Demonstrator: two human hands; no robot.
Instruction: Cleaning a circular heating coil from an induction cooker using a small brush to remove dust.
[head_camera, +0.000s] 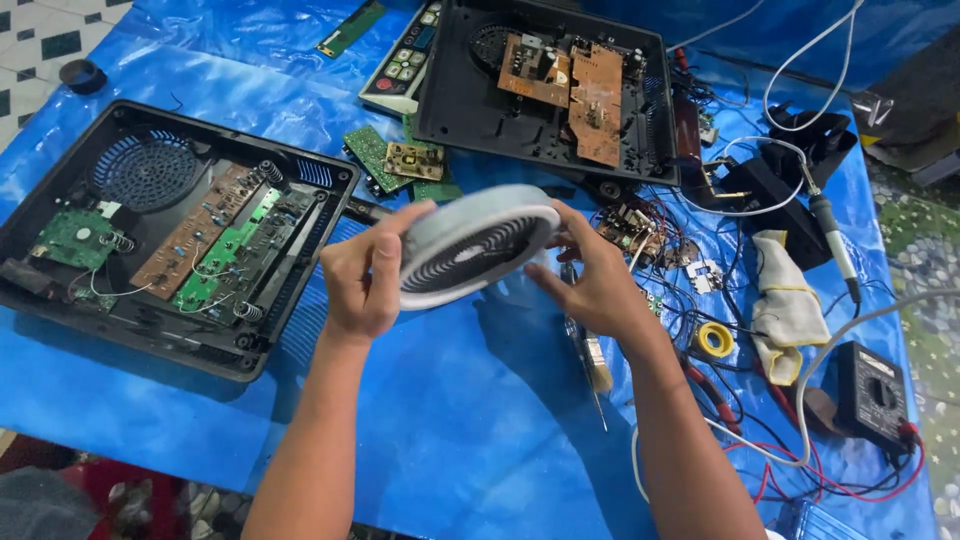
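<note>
Two opened black cooker casings (175, 235) (550, 90), one round coil disc (475, 245), one multimeter (872, 395), one soldering iron (832, 232).

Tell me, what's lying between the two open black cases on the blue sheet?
In the head view, loose green circuit boards lie between the left case and the far case.

A pale grey disc (475, 245) with dark spiral ribbing is being shown against a bright blue sheet (470, 420). Green and brown circuit boards (205, 240) are being displayed in a black casing (60, 300). Yellow solder tape (714, 340), red wires (800, 470) and a cream cloth (785, 305) are being seen.
</note>
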